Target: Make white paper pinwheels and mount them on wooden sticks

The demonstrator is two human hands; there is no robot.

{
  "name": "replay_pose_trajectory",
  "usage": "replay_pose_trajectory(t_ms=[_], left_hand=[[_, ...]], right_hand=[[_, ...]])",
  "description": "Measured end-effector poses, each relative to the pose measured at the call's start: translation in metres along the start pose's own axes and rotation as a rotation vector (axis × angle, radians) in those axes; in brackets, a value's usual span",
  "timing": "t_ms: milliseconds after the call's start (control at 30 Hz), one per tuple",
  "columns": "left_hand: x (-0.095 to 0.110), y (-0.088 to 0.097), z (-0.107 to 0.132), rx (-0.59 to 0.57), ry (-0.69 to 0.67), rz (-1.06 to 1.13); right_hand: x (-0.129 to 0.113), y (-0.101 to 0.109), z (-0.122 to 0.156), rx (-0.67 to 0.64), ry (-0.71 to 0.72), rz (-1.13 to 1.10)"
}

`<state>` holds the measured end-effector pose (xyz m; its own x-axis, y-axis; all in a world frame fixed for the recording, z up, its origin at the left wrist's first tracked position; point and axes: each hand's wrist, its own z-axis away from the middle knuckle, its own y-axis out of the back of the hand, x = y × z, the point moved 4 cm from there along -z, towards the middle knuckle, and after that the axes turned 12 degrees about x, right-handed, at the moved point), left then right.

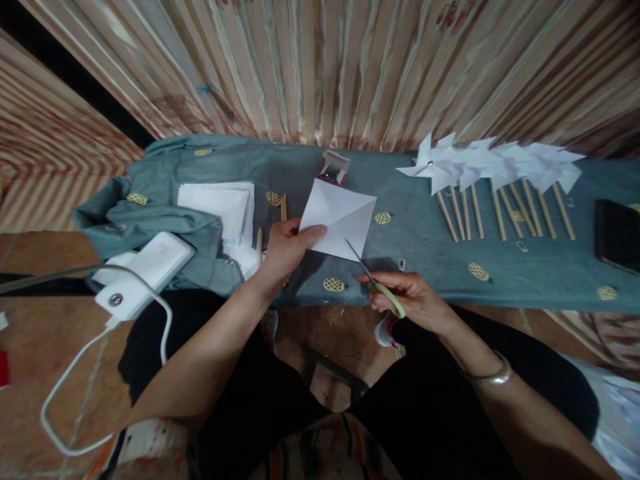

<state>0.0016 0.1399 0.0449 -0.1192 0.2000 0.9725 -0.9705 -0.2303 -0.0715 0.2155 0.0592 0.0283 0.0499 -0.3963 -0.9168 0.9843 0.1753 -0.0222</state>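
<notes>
My left hand [287, 252] grips a white sheet of paper [343, 212] at its left corner, with the thumb lying on top of it. My right hand [410, 295] is closed around the green handle of the scissors [391, 300], and their blades are at the lower right corner of the sheet, pointing towards its middle. I cannot tell if the blades are apart. The sheet is held above the worktop [430, 260], which a grey-green cloth with pineapples covers, and fold lines cross on it.

Just behind the sheet I see a small open box [336, 167] with dark contents. Near the left hand lie some wooden sticks [284, 208], and farther left there is a pile of white paper [215, 203]. A white power bank [145, 273] with a cable is at the left end. On the right side, white paper pinwheels [505, 167] lie overlapping in a row, their sticks towards me, and beyond them is a dark phone [619, 230].
</notes>
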Motion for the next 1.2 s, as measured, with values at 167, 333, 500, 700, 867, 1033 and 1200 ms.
replay_pose_trajectory(t_ms=[167, 333, 500, 700, 867, 1033, 1200], left_hand=[[0.0007, 0.0002, 0.0007, 0.008, 0.005, 0.004], [-0.0014, 0.0003, 0.0001, 0.008, 0.009, -0.008], [-0.0042, -0.0007, -0.0005, -0.001, 0.009, -0.018], [-0.0030, -0.0013, 0.0015, -0.010, 0.023, -0.016], [-0.0013, -0.0016, 0.0030, -0.015, 0.026, -0.012], [-0.0019, -0.0015, 0.0025, -0.010, 0.020, -0.018], [-0.0042, -0.0036, 0.0032, -0.030, 0.037, 0.006]], right_hand=[[-0.0013, -0.0009, 0.0003, 0.009, 0.005, -0.009], [-0.0026, -0.0013, 0.0009, 0.006, -0.018, -0.026], [-0.0034, -0.0010, 0.0009, 0.000, 0.000, -0.010], [-0.0030, -0.0010, 0.0007, 0.013, -0.018, -0.013], [-0.0020, -0.0009, 0.0003, 0.020, -0.033, -0.022], [-0.0020, -0.0019, 0.0003, 0.018, -0.030, -0.034], [-0.0020, -0.0021, 0.0001, 0.007, -0.010, -0.023]])
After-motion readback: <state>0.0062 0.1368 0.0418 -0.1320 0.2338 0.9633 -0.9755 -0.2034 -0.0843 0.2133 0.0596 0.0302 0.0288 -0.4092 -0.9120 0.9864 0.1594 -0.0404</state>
